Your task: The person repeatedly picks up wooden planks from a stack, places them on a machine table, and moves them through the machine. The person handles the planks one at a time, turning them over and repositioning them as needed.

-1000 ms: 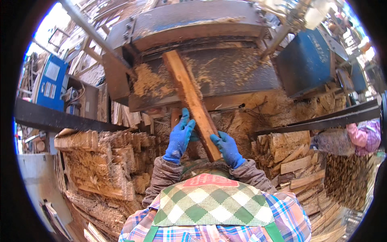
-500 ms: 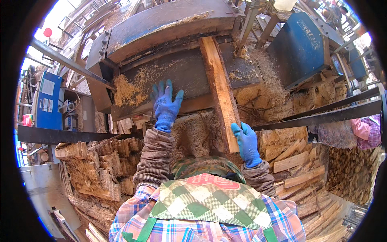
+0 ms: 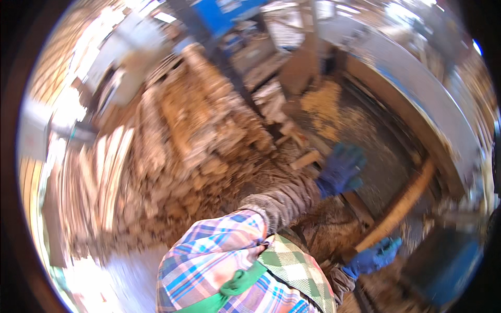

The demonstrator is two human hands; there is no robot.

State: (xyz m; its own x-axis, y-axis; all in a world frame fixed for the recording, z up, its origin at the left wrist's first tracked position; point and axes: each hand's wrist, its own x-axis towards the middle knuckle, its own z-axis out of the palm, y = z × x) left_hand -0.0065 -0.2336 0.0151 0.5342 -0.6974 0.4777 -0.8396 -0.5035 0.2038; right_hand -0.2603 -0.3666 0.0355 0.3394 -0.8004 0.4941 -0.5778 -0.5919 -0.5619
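Motion blurs the view. My left hand point(image 3: 342, 169), in a blue work glove, lies with fingers spread at the near edge of the dark metal machine table point(image 3: 383, 172). A long, narrow wooden board point(image 3: 399, 206) runs from under the machine's heavy housing point(image 3: 417, 88) toward me. Beside the board's near end is my right hand point(image 3: 373, 255), gloved in blue too. Its fingers look stretched out, pointing away from the board; whether the palm touches the wood is smeared. Pale sawdust point(image 3: 323, 107) lies heaped on the table beyond my left hand.
A large stack of rough wood slabs point(image 3: 203, 125) fills the left side, with thin strips point(image 3: 104, 177) farther left. A dark beam point(image 3: 224, 62) passes between stack and machine. A blue machine cover point(image 3: 446, 266) stands at the lower right, and a blue cabinet point(image 3: 224, 13) at the top.
The view has swung left, so the machine now appears at the right and the wood stack fills the left. My right hand's fingers have turned away from the board; my left hand remains at the table.
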